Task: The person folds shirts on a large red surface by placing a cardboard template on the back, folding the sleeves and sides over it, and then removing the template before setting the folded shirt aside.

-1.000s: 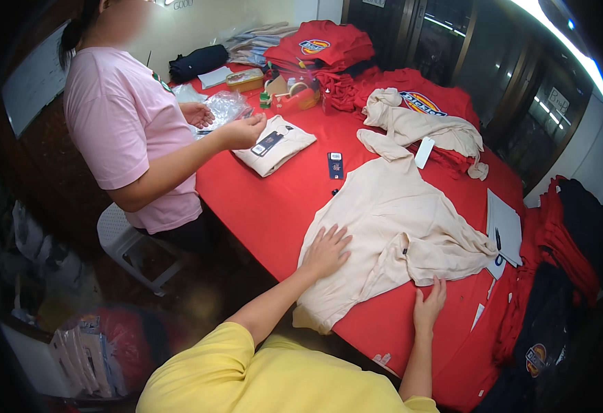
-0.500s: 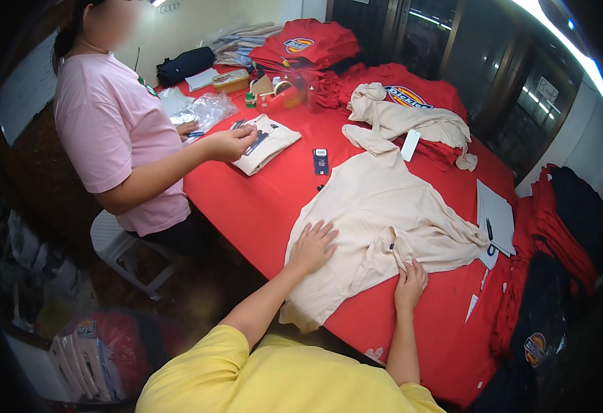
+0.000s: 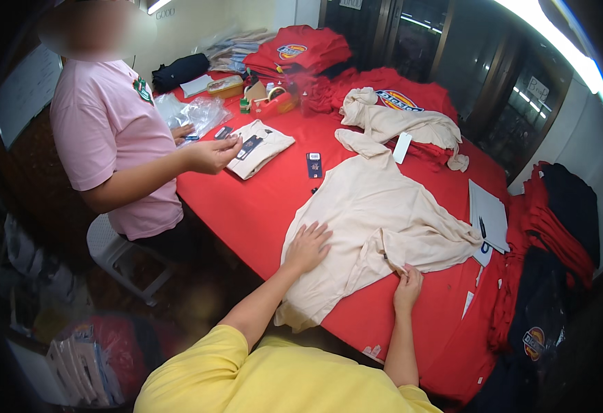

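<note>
A cream shirt [image 3: 363, 199] lies spread and wrinkled over the red-covered table, partly hanging past its near edge. My left hand [image 3: 308, 246] rests flat on the shirt's left side, fingers apart. At the loose fold nearest my body, my right hand [image 3: 408, 286] is closed on the fabric's edge, pinching it between thumb and fingers. Close by on that fold shows a small dark label [image 3: 385, 257]. Beyond the shirt lies a dark blue hang tag [image 3: 314, 165] on the cloth.
Across the left corner, a person in pink [image 3: 119, 131] holds fingers over a folded cream shirt [image 3: 260, 148] with dark tags. Red shirts [image 3: 298, 51] and a crumpled cream shirt [image 3: 411, 124] are piled behind. White cards [image 3: 487, 213] with scissors lie right; a stool [image 3: 115, 251] stands left.
My right fingers have closed on the fold's edge and shifted it slightly. My left hand stays flat on the shirt. The other person's raised hand has moved a little, and the head view has shifted.
</note>
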`<state>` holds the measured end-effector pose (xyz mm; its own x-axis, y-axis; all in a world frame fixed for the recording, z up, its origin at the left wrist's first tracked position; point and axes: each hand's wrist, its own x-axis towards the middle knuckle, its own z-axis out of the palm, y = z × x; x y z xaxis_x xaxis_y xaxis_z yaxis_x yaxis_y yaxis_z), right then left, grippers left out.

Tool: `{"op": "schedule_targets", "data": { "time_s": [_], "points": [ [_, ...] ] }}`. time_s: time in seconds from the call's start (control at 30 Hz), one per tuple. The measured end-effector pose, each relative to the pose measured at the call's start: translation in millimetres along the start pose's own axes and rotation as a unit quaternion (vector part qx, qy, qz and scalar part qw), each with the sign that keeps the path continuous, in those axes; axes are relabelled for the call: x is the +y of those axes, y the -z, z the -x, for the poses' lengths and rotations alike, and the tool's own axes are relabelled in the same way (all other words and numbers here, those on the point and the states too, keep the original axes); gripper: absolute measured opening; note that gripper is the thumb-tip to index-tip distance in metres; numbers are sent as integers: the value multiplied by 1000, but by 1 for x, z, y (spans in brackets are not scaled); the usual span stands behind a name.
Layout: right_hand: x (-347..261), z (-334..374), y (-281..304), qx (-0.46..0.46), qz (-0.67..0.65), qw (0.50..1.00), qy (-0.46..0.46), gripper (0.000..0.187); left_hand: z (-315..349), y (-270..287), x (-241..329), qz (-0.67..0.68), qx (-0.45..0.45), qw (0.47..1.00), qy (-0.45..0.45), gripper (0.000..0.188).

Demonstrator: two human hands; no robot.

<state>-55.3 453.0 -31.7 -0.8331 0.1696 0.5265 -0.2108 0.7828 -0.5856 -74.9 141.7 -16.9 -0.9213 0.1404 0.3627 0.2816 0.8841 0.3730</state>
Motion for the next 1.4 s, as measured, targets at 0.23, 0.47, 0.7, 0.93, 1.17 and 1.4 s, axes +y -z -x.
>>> {"op": "schedule_targets", "data": {
  "time_s": [0.23,0.47,0.7,0.93,1.17,1.4],
  "points": [
    [-12,0,-3,-30,50,998,3,11,1,-2,-3,13,27,999,-12,38],
    [-12,-5,-12,-26,74,997,23,12,-4,5,-11,75,43,996,4,31],
    [-4,-1,-6,-26,128,991,41,16,80,73,-15,106,403,901,120,6],
    [-43,-1,-31,-68,76,993,52,19,431,-104,-146,97,-110,844,515,60],
    [-16,-2,-6,-52,150,986,53,19,379,-135,-67,458,-171,581,651,57],
    [-17,-1,-4,-59,143,986,65,19,368,-120,-55,510,-73,556,652,56]
  ]
}}
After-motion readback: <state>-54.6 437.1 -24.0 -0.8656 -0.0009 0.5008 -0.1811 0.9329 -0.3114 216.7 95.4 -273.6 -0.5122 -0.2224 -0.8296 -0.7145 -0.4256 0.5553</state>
